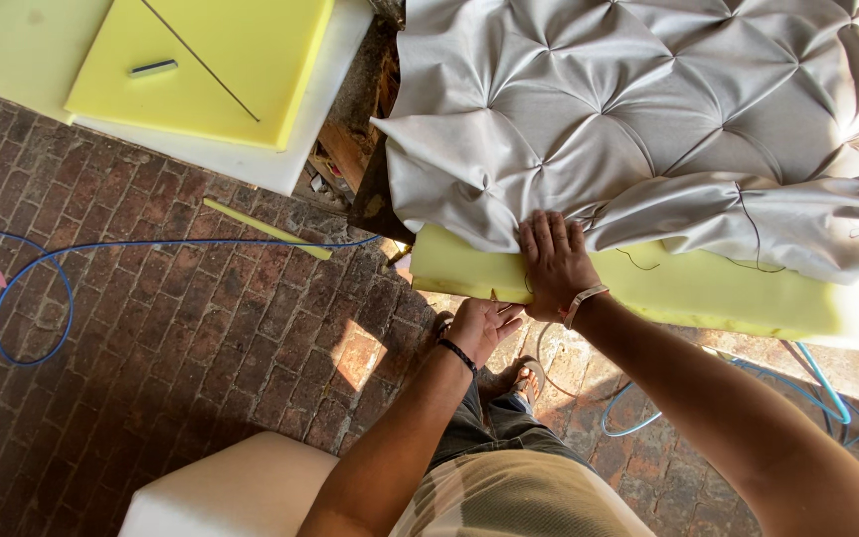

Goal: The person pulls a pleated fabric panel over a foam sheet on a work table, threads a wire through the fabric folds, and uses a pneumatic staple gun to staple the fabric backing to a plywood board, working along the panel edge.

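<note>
Foam slab point(648, 288): yellow, thick, soft, long axis 9-to-3 o'clock, slightly down toward 3. Fabric point(648, 109) on top: grey-white, tufted in diamond folds, loose edge drooping over foam. Right hand point(552, 261) flat, fingers spread, pressing fabric edge onto foam. Left hand point(479, 323) at 7 o'clock of it, open, fingertips under foam edge. Brick floor point(171, 338) rough; blue cable point(42, 268), yellow strip point(265, 229), foam sheets point(211, 60) toward 10 o'clock.
</note>
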Available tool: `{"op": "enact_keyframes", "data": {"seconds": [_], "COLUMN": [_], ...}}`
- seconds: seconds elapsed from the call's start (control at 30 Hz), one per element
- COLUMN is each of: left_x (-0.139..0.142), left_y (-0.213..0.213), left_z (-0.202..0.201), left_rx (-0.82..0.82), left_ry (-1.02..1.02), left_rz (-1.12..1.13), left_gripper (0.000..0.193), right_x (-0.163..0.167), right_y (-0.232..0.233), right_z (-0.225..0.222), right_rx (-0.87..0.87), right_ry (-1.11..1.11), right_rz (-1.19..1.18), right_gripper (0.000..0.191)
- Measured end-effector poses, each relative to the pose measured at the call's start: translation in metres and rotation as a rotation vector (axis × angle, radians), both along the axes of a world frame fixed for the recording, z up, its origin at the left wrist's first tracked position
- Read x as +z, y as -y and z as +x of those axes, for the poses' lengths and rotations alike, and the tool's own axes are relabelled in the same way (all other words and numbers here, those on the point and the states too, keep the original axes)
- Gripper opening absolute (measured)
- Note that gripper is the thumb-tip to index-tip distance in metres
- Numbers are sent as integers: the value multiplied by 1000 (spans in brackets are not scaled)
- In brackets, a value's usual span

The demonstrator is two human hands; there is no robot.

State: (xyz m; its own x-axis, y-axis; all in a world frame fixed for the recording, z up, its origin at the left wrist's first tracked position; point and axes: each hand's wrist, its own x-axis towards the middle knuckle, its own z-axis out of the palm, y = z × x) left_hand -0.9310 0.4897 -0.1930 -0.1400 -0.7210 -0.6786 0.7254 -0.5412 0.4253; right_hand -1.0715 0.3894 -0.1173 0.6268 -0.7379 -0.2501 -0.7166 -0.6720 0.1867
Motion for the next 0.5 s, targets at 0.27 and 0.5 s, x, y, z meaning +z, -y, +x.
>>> {"op": "enact_keyframes", "data": {"seconds": [0.27, 0.5], "left_x": [-31, 28], "left_y": [33, 179], "left_z": [5, -40], "left_rx": [-266, -79], "left_ry": [1105, 739], "left_rz": [-472, -386], "left_gripper": [36, 32], "right_x": [74, 181], "right_y": [7, 55], "right_z": [5, 2], "right_rx": [45, 107], "right_ry": [-60, -48], "right_rz": [81, 104], "right_gripper": [113, 124]}}
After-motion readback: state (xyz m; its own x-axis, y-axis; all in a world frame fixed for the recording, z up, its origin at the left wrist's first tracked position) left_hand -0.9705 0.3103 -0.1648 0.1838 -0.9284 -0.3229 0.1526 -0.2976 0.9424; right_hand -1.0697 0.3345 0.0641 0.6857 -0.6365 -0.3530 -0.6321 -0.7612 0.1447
